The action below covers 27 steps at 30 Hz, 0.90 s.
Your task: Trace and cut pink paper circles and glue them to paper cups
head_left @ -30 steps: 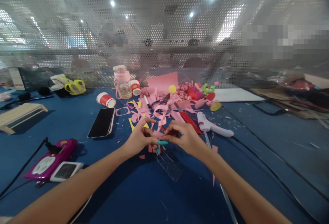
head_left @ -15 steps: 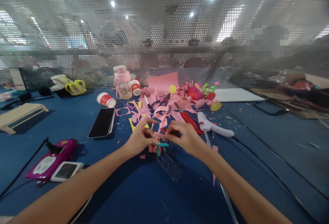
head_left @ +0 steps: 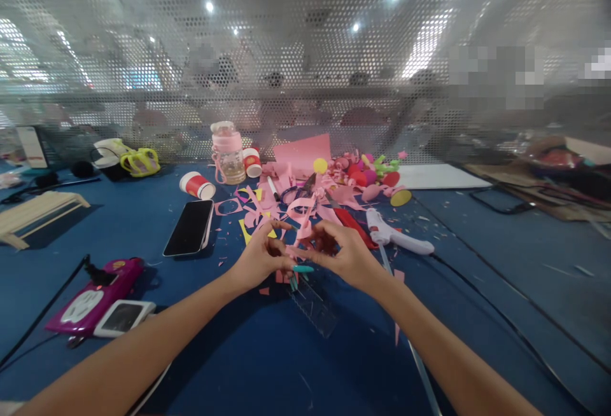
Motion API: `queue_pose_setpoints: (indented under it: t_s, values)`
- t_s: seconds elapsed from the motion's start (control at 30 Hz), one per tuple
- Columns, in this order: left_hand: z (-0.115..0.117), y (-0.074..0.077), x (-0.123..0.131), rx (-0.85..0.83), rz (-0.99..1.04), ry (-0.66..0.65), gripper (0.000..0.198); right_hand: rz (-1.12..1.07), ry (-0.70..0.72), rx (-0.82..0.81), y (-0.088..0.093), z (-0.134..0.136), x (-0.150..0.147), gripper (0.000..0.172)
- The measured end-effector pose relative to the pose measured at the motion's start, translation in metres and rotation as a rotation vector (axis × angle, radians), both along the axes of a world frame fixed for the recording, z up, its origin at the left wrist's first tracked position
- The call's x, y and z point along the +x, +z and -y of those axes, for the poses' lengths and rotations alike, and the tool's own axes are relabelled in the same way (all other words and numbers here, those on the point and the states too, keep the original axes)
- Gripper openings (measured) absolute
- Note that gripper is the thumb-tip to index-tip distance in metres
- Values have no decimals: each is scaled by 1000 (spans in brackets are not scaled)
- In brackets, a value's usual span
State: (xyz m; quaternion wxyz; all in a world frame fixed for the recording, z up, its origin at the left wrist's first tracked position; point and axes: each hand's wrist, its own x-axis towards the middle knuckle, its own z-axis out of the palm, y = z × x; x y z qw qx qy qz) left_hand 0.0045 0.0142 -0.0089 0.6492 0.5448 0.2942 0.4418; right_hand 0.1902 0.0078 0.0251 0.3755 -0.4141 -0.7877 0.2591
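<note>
My left hand (head_left: 260, 258) and my right hand (head_left: 341, 252) meet over the blue table (head_left: 267, 365), both pinching a curled pink paper strip (head_left: 300, 222) that rises between them. The left fingers also hold a small teal-tipped tool (head_left: 301, 269). A clear plastic ruler (head_left: 315, 306) lies just below the hands. Pink and yellow paper scraps (head_left: 260, 209) lie spread behind them.
A white glue gun (head_left: 396, 236) and red scissors (head_left: 351, 224) lie right of the hands. A black phone (head_left: 189, 227), a tipped red paper cup (head_left: 196, 185), a pink bottle (head_left: 228, 152) and purple devices (head_left: 93, 298) sit to the left. A perforated metal screen (head_left: 305, 66) closes the back.
The right hand has lifted slightly and turned, pulling the pink strip up into a taller curl. The left hand has stayed almost still.
</note>
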Motion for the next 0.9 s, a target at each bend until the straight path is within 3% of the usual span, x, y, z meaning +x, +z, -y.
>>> queue_pose_setpoints:
  t_s: [0.23,0.33,0.5,0.63,0.8,0.9]
  values:
    - [-4,0,-1,-39,3,87,60,-230,-205,-7,-5,-5,0,55]
    - [-4,0,0,-46,-8,93,61,-328,-142,-97,-10,-12,0,60]
    - [-4,-2,1,-65,6,88,64,-517,14,-297,-14,-14,-3,51]
    - [-4,-4,2,-56,-2,68,62,-678,28,-354,-17,-13,-5,51]
    - [-3,-7,2,-56,-32,-47,62,-819,39,-382,-14,-14,-2,60]
    - [-1,-8,3,-77,-83,-116,65,-845,83,-450,-5,-10,-4,56]
